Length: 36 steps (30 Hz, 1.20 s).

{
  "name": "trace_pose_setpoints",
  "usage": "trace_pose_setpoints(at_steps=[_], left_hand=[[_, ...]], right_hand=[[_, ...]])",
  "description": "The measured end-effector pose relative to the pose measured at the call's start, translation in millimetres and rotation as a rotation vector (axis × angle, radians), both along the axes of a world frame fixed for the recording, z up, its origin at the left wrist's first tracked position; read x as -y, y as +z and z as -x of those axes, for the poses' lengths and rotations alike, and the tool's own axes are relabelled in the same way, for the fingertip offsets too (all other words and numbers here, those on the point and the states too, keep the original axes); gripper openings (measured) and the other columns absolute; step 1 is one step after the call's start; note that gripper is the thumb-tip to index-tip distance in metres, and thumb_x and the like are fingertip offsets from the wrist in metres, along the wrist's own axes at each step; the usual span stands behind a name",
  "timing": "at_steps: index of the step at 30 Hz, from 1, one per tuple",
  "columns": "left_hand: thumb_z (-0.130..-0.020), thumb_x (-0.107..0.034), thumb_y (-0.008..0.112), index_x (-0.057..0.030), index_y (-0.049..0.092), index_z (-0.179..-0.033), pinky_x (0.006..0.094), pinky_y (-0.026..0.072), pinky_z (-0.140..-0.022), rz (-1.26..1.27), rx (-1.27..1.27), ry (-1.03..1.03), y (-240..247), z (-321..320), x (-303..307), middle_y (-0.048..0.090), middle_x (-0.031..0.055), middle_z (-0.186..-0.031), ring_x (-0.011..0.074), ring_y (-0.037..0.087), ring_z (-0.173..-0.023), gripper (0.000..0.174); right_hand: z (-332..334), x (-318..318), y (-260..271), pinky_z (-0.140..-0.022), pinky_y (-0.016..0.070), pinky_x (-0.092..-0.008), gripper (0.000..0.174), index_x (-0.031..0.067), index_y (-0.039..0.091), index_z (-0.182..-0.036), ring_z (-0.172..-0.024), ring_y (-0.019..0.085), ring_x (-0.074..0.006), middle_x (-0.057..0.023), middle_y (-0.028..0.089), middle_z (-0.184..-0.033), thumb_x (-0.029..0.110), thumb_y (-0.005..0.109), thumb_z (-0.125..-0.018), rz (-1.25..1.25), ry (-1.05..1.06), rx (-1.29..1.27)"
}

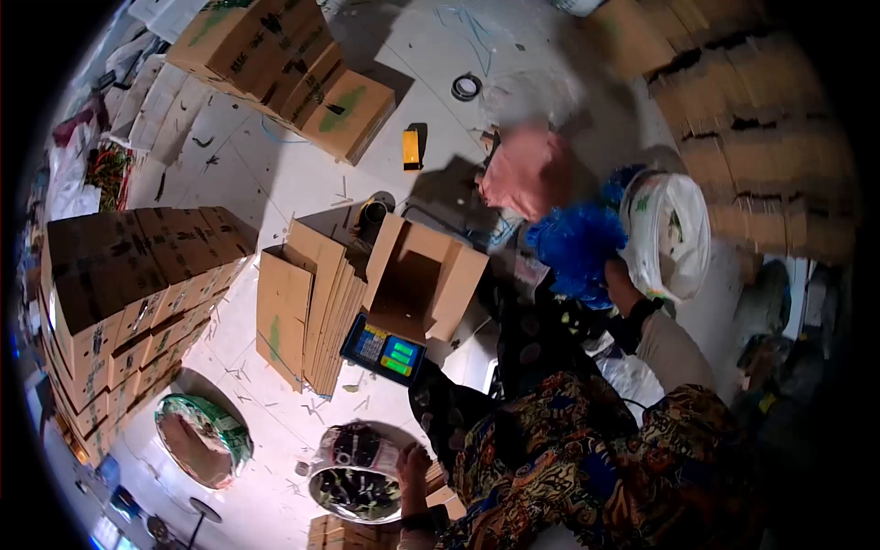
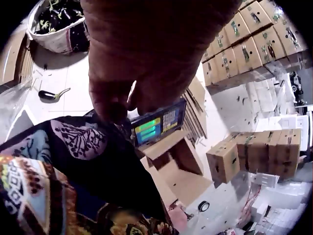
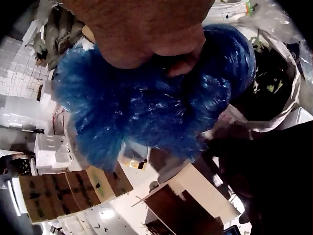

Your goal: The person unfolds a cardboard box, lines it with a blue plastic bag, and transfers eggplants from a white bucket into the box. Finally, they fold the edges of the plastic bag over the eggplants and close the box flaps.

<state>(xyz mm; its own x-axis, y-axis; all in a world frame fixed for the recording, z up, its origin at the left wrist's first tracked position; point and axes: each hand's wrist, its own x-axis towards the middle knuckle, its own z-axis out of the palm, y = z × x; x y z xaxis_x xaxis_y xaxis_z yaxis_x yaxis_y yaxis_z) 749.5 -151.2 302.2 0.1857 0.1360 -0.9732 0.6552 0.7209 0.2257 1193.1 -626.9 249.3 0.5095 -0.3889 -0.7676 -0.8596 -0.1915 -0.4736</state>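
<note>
My right hand [image 1: 623, 284] grips a crumpled bunch of blue plastic bags [image 1: 577, 243] beside a white sack [image 1: 689, 215]. In the right wrist view, the bunch spreads out under the fingers [image 3: 183, 66], and eggplants with green stems [image 3: 271, 78] show in the sack behind. My left hand [image 1: 412, 469] hangs loosely with nothing in it, near another sack of eggplants [image 1: 357, 490]. The left wrist view has its fingers [image 2: 110, 105] bent downward above the patterned clothing. An open cardboard box [image 1: 422, 275] stands in front of the person, touching a digital scale display [image 1: 383, 350].
Flattened cartons [image 1: 312, 312] stand left of the open box. Stacked boxes rise at left [image 1: 137, 312], upper left [image 1: 275, 64] and right [image 1: 752, 137]. A green-rimmed sack [image 1: 203, 442], a tape roll [image 1: 466, 87] and a yellow box [image 1: 411, 148] are on the floor. One eggplant [image 2: 54, 95] lies loose.
</note>
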Motion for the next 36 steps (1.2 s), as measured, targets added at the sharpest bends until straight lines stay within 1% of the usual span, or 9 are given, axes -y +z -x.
trace_pose_setpoints(at_steps=[4,9,15,21,23,24,29,32,36], left_hand=[[-0.093,-0.024,0.055,-0.0024,0.050,-0.124,0.0292,0.0510,-0.070,-0.011,0.058,-0.091,8,-42,37,0.062,0.0095,-0.094,0.0173,0.060,-0.077,0.038],[-0.093,-0.023,0.054,-0.0016,0.052,-0.124,0.0302,0.0525,-0.070,-0.124,0.109,-0.024,3,-67,51,0.064,0.0120,-0.094,0.0180,0.062,-0.078,0.038],[-0.091,-0.022,0.056,-0.0025,0.054,-0.119,0.0289,0.0517,-0.068,-0.111,0.057,0.207,-12,-58,71,0.063,0.0104,-0.089,0.0173,0.061,-0.074,0.034],[-0.092,-0.021,0.056,-0.0039,0.051,-0.122,0.0288,0.0516,-0.067,-0.094,-0.063,0.305,-20,-60,103,0.063,0.0099,-0.090,0.0169,0.061,-0.075,0.036],[-0.091,-0.020,0.056,-0.0034,0.051,-0.122,0.0287,0.0521,-0.067,-0.126,-0.077,0.353,-19,-90,123,0.063,0.0097,-0.090,0.0167,0.061,-0.075,0.036],[-0.091,-0.020,0.056,-0.0033,0.052,-0.122,0.0283,0.0522,-0.067,-0.122,-0.076,0.369,-20,-98,134,0.063,0.0097,-0.091,0.0166,0.061,-0.075,0.036],[-0.092,-0.025,0.057,-0.0032,0.054,-0.123,0.0273,0.0522,-0.069,-0.071,0.017,0.356,-2,-175,179,0.063,0.0068,-0.092,0.0124,0.060,-0.076,0.038],[-0.092,-0.023,0.056,-0.0033,0.053,-0.125,0.0264,0.0516,-0.069,-0.031,-0.010,0.391,-5,-202,203,0.062,0.0063,-0.091,0.0124,0.060,-0.076,0.039],[-0.092,-0.021,0.055,-0.0030,0.052,-0.125,0.0264,0.0508,-0.069,0.013,0.005,0.424,-7,-223,218,0.062,0.0064,-0.091,0.0129,0.060,-0.077,0.038]], right_hand=[[-51,42,-56,-0.077,0.0456,-0.0446,0.045,0.0175,0.042,-0.135,-0.098,0.047,-0.0268,-0.0059,0.049,-0.119,0.033,0.047,-0.093,-0.011,-0.023,-0.013],[-92,-23,34,-0.085,0.0423,-0.0449,0.041,0.0172,0.046,-0.129,-0.107,0.045,-0.0232,-0.0033,0.048,-0.124,0.037,0.043,-0.094,-0.050,0.117,0.075],[-139,-14,3,-0.070,0.0424,-0.0343,0.025,0.0213,0.055,-0.110,-0.092,0.052,-0.0154,0.0007,0.057,-0.109,0.033,0.045,-0.090,0.001,0.120,0.056],[-190,-47,-11,-0.055,0.0462,-0.0358,0.023,0.0168,0.053,-0.109,-0.086,0.054,-0.0214,-0.0049,0.057,-0.099,0.026,0.046,-0.089,0.018,0.137,0.164],[-258,6,-90,-0.061,0.0477,-0.0350,0.019,0.0173,0.054,-0.103,-0.084,0.055,-0.0183,-0.0034,0.058,-0.099,0.029,0.046,-0.091,0.020,0.241,0.069],[-262,-26,-64,-0.064,0.0484,-0.0346,0.018,0.0175,0.055,-0.100,-0.084,0.055,-0.0167,-0.0026,0.059,-0.098,0.030,0.045,-0.092,0.027,0.274,0.009],[-329,-57,-67,-0.071,0.0549,-0.0437,0.035,0.0049,0.052,-0.121,-0.096,0.056,-0.0310,-0.0130,0.055,-0.115,0.021,0.051,-0.090,0.028,0.492,0.101],[-391,-53,-84,-0.068,0.0560,-0.0424,0.033,0.0121,0.051,-0.127,-0.097,0.056,-0.0285,-0.0076,0.054,-0.123,0.020,0.044,-0.095,0.143,0.239,0.097],[-430,-30,-95,-0.070,0.0567,-0.0403,0.041,-0.0006,0.046,-0.130,-0.097,0.064,-0.0318,-0.0159,0.057,-0.123,0.016,0.044,-0.093,0.025,0.389,0.239]])
